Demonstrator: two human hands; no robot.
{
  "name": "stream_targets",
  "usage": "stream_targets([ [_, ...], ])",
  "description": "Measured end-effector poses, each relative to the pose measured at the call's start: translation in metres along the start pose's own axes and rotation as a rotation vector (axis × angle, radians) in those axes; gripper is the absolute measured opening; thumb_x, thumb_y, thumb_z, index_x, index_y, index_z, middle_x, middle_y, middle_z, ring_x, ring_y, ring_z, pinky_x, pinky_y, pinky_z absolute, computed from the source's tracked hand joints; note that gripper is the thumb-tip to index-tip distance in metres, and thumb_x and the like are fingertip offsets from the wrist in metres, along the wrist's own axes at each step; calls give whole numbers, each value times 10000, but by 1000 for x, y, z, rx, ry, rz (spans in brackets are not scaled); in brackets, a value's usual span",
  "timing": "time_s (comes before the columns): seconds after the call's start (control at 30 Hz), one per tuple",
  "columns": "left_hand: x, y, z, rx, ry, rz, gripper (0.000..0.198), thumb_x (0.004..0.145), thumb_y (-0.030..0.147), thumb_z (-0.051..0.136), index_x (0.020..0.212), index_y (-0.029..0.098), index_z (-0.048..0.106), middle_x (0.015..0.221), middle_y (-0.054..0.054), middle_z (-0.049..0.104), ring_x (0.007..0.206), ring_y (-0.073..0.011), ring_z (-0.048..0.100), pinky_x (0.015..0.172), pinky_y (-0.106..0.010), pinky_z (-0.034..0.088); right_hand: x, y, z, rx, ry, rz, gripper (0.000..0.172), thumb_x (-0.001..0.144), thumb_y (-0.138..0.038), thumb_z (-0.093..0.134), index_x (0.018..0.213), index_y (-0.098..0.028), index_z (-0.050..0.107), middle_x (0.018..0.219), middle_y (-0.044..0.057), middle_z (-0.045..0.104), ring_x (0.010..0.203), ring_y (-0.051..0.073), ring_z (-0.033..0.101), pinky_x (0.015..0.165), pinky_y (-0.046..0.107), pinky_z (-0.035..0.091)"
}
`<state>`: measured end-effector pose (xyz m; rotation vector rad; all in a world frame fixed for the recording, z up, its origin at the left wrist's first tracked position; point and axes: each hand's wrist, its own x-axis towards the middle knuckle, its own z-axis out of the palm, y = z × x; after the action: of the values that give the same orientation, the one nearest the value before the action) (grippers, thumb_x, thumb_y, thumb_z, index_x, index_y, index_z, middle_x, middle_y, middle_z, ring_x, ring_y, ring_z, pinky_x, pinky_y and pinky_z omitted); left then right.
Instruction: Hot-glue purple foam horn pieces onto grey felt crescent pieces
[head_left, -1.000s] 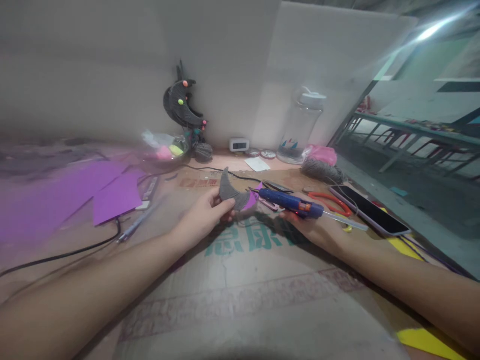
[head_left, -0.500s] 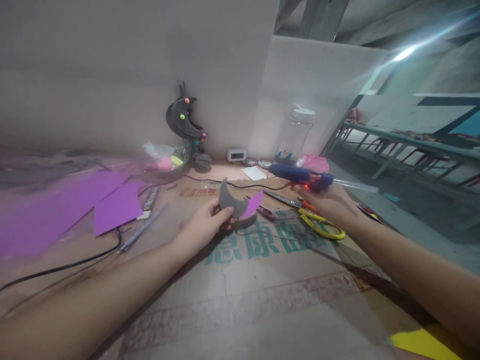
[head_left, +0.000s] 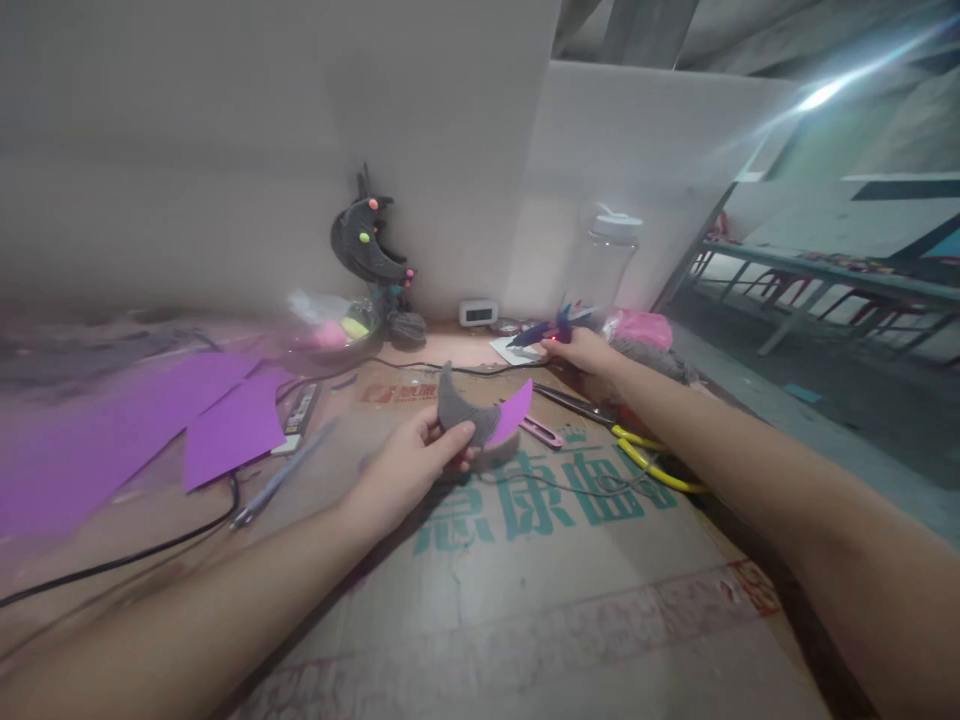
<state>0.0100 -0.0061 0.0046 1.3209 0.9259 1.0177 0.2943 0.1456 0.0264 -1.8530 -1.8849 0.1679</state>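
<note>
Over the cardboard, my left hand point(head_left: 427, 440) pinches a crescent point(head_left: 466, 412) by its lower edge. Most of the crescent is wrapped in grey yarn, and its bare right tip shows purple paper point(head_left: 514, 412). Farther back, my right hand point(head_left: 581, 350) is closed on a dark blue glue gun point(head_left: 536, 334) with a small red light. The nozzle end of the gun is over or on a white card point(head_left: 510, 350); I cannot tell which. Part of the gun is hidden by my fingers. Yellow-handled scissors point(head_left: 652, 465) lie below my right forearm, partly covered.
A pink craft knife point(head_left: 541, 432) lies behind the crescent. Purple sheets point(head_left: 232, 420), a pen point(head_left: 277, 480) and a black cord point(head_left: 127, 545) are at left. Along the wall stand a decorated grey moon point(head_left: 367, 240), a small white clock point(head_left: 478, 313) and a clear bottle point(head_left: 606, 265).
My right hand has moved left and back with the glue gun, which now points toward the white card. My left hand keeps its hold on the crescent, nearly still.
</note>
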Motion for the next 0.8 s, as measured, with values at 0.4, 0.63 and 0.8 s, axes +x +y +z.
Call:
stream_targets([
  [0.4, 3, -5, -4, 18, 21, 28, 248, 799, 382, 626, 818, 136, 607, 671, 21, 574, 576, -98, 508, 553, -215, 384, -112, -35, -46, -23, 48, -224, 355, 903, -436, 488, 1043, -177, 686, 1049, 96, 710, 922, 245, 657, 816, 349, 491],
  [0.63, 0, 0, -1, -54, 8, 28, 420, 776, 315, 657, 1149, 157, 548, 783, 17, 614, 581, -83, 520, 568, -211, 417, -179, -84, -17, 57, -289, -700, 450, 807, -478, 660, 1167, -210, 615, 1215, 110, 615, 1125, 266, 552, 927, 407, 451],
  [0.8, -1, -3, 0, -4, 19, 29, 547, 784, 309, 646, 1288, 199, 465, 734, 44, 586, 576, -87, 541, 597, -226, 437, -188, -84, 4, 153, -220, -808, 147, 924, -247, 525, 868, -184, 645, 918, 70, 670, 924, 195, 585, 845, 337, 450],
])
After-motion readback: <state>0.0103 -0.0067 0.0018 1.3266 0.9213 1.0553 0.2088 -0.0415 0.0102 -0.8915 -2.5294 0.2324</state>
